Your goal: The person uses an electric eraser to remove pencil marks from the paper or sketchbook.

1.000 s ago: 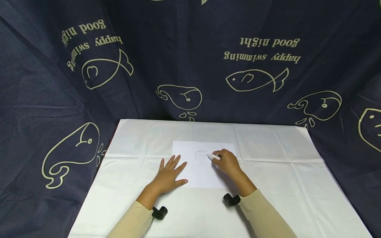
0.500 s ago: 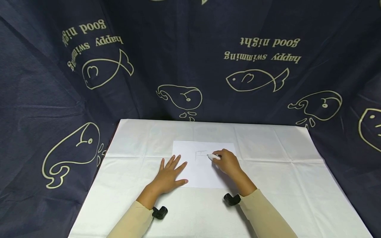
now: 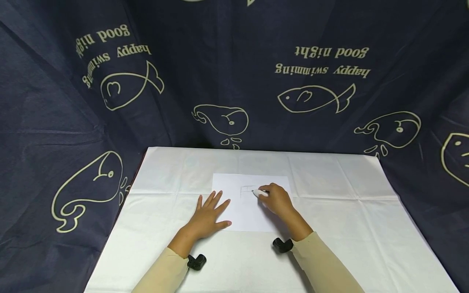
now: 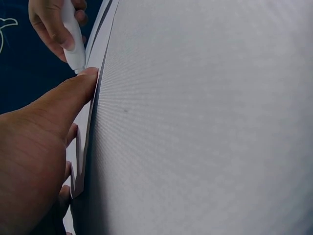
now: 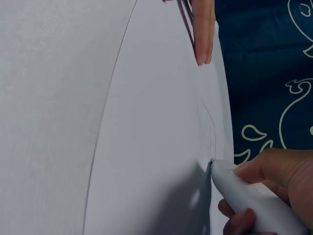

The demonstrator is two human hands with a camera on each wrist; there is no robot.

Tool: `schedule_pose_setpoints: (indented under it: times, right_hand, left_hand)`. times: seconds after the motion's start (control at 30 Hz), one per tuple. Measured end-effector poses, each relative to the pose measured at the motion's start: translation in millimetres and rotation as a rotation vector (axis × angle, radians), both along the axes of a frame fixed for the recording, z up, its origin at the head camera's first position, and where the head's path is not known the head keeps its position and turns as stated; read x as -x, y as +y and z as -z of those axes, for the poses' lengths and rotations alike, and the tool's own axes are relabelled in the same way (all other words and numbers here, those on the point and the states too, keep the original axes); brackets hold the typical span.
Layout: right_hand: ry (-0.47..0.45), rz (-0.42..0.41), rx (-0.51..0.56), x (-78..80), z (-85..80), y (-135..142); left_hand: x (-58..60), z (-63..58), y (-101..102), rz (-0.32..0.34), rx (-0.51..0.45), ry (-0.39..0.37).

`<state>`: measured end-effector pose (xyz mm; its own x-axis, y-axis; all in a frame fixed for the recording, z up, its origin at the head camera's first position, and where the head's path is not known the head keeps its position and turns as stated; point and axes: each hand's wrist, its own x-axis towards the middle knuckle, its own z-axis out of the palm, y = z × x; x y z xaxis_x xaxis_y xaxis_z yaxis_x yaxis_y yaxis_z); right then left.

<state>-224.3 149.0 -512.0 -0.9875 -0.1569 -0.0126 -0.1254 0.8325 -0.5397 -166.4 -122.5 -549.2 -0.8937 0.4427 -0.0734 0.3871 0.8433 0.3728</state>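
Observation:
A sheet of white paper (image 3: 253, 217) lies on the white cloth. Thin dark lines (image 3: 246, 186) in a part-boxed shape mark its upper middle. My left hand (image 3: 207, 219) rests with spread fingers on the sheet's left side, its thumb (image 4: 80, 90) at the near edge. With my right hand (image 3: 278, 200) I pinch a thick white pen (image 5: 254, 200) between thumb and fingers. The pen is tilted, and its dark tip meets the paper at the drawn lines in the right wrist view. A shadow of the right hand falls across the paper there.
The table's white cloth (image 3: 329, 179) has fold creases and extends around the sheet. A dark blue curtain (image 3: 220, 61) with fish and whale prints hangs behind the far edge and at both sides. Black wrist devices (image 3: 197, 262) sit at both sleeves.
My right hand has shifted slightly left with the pen, carrying the tip along the drawn lines. The left hand and the paper have stayed in place.

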Motion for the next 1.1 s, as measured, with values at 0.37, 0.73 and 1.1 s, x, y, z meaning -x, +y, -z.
schedule_pose_setpoints:
  times: [0.37, 0.73, 1.1]
  right_hand:
    - [0.003, 0.017, -0.005, -0.9, 0.8, 2.2]
    - [0.000, 0.020, -0.014, -1.7, -0.3, 2.3]
    - [-0.011, 0.004, 0.000, -1.5, -0.2, 3.2]
  left_hand:
    - [-0.4, -2.3, 0.6, 0.002, -0.006, -0.002]
    - [-1.1, -2.9, 0.8, 0.002, -0.014, -0.003]
    - [-1.4, -2.8, 0.4, 0.001, -0.013, 0.000]
